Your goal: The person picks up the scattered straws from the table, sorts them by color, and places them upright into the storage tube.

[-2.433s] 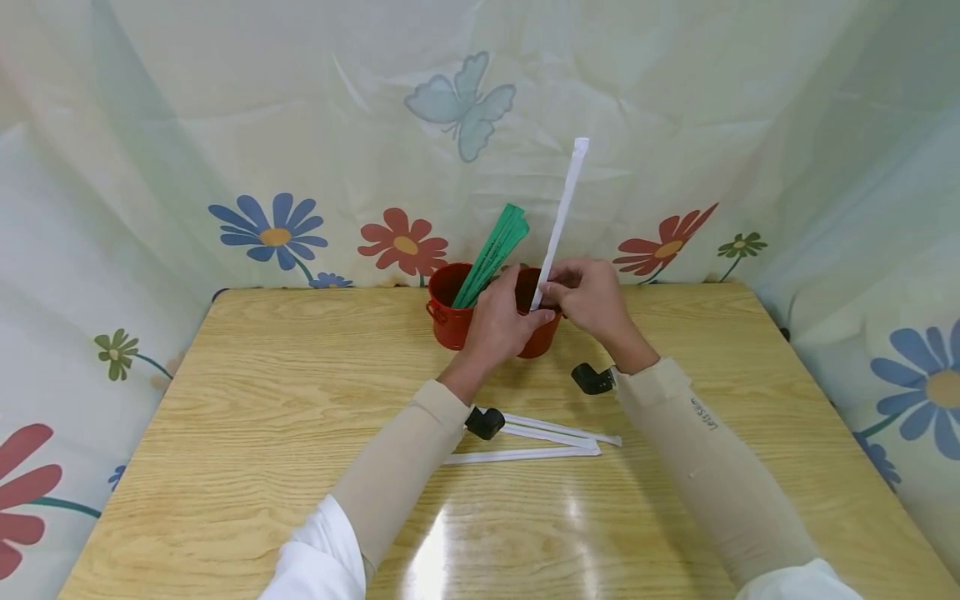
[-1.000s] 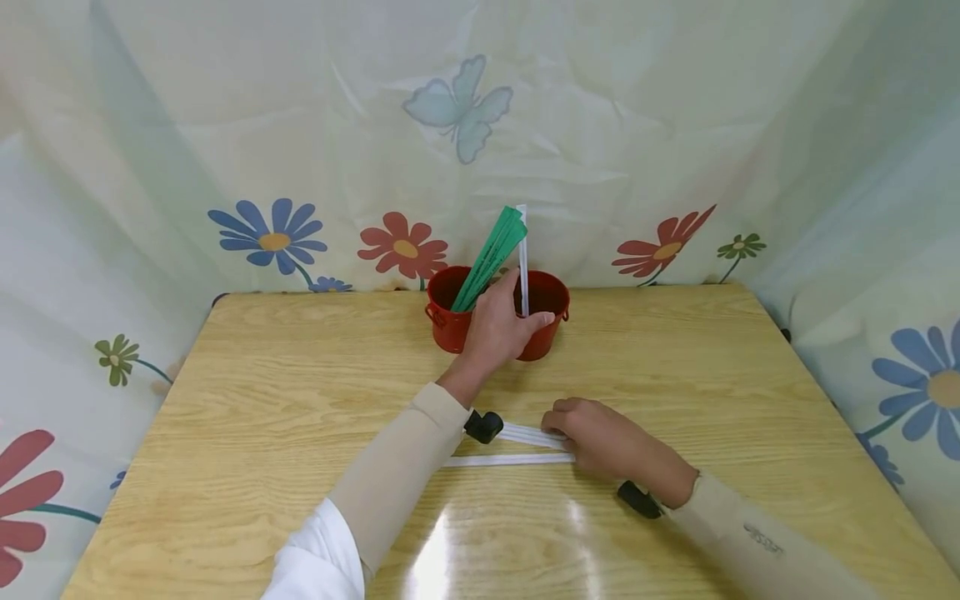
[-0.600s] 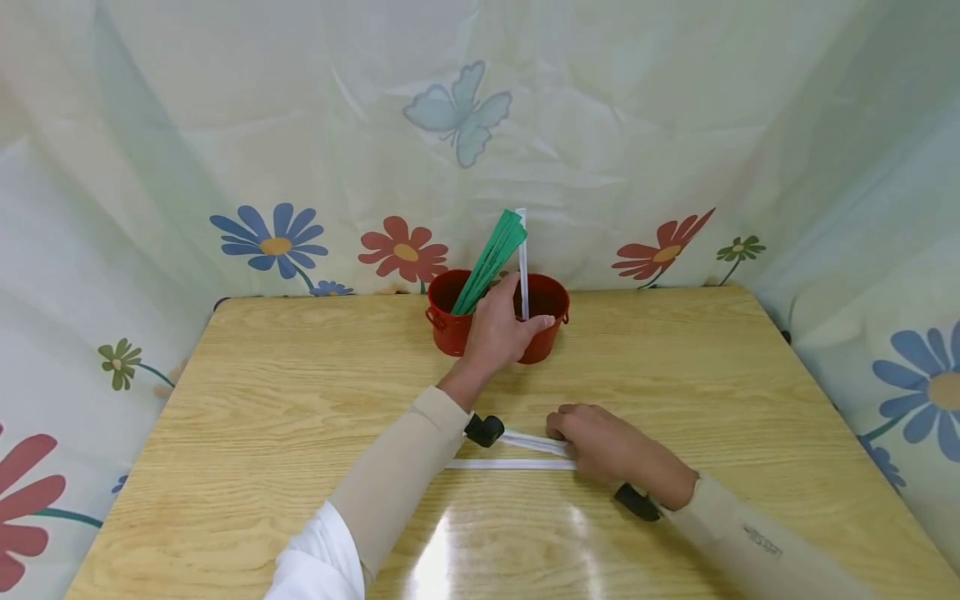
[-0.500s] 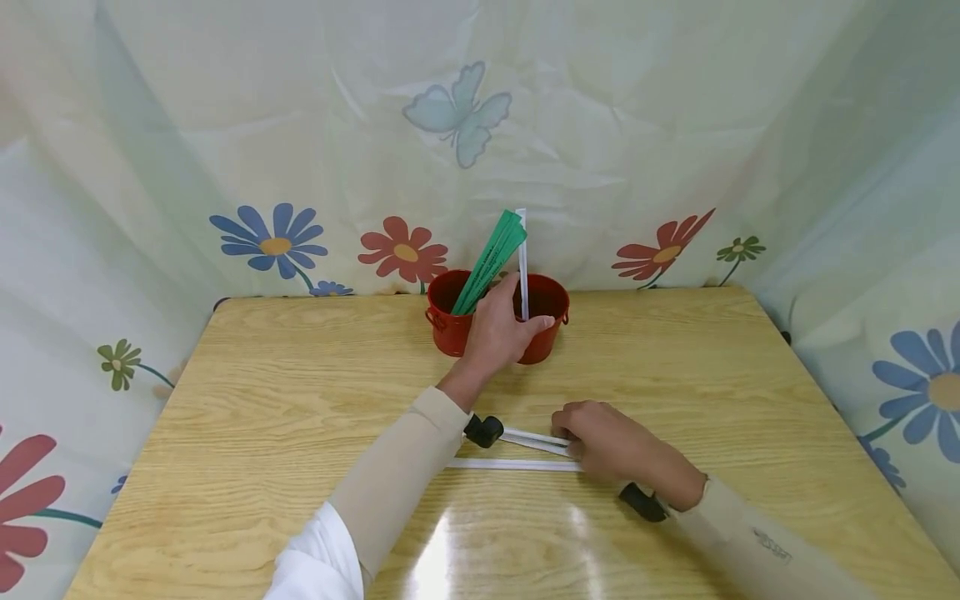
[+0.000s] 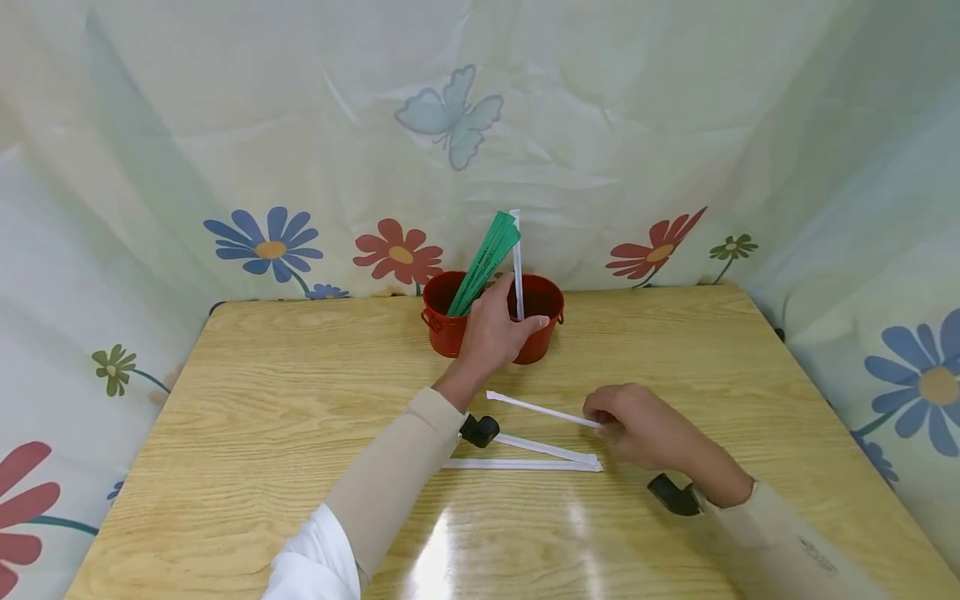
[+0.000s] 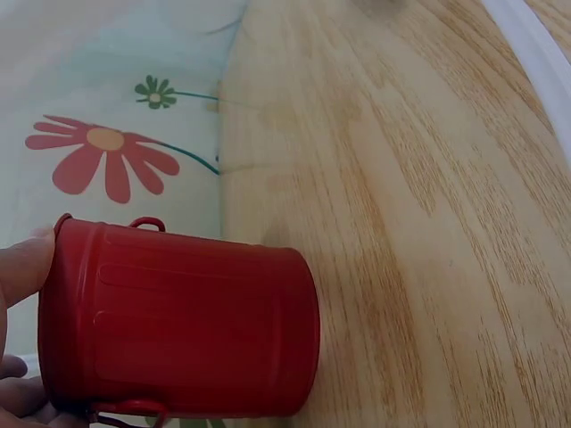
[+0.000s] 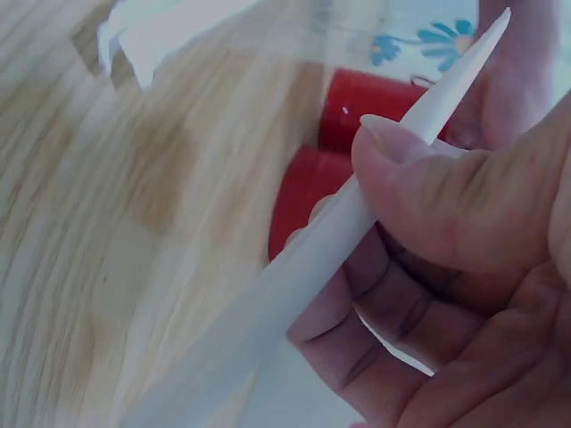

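My left hand (image 5: 491, 329) grips the rim of the right-hand red bucket (image 5: 542, 340), the thumb lying along its near edge. In the left wrist view that bucket (image 6: 192, 325) shows its side, with the thumb at the rim. One white paper-wrapped straw (image 5: 518, 258) stands inside it. My right hand (image 5: 648, 429) pinches another wrapped straw (image 7: 303, 254) between thumb and fingers near one end; its far end points left over the table. Below it, more white wrapped straws (image 5: 551, 450) lie on the tabletop, their left ends hidden by the left forearm.
A second red bucket (image 5: 444, 337) stands directly left of the gripped one and holds several green wrapped straws (image 5: 480, 271). Behind the wooden table (image 5: 300, 400) hangs a flowered curtain (image 5: 337, 125). A black camera mount (image 5: 480, 431) on the left wrist overhangs the loose straws.
The straw that my right hand held over the right bucket now stands in it. That hand came down to the loose straws, took one and raised it rightward. My left hand stayed put.
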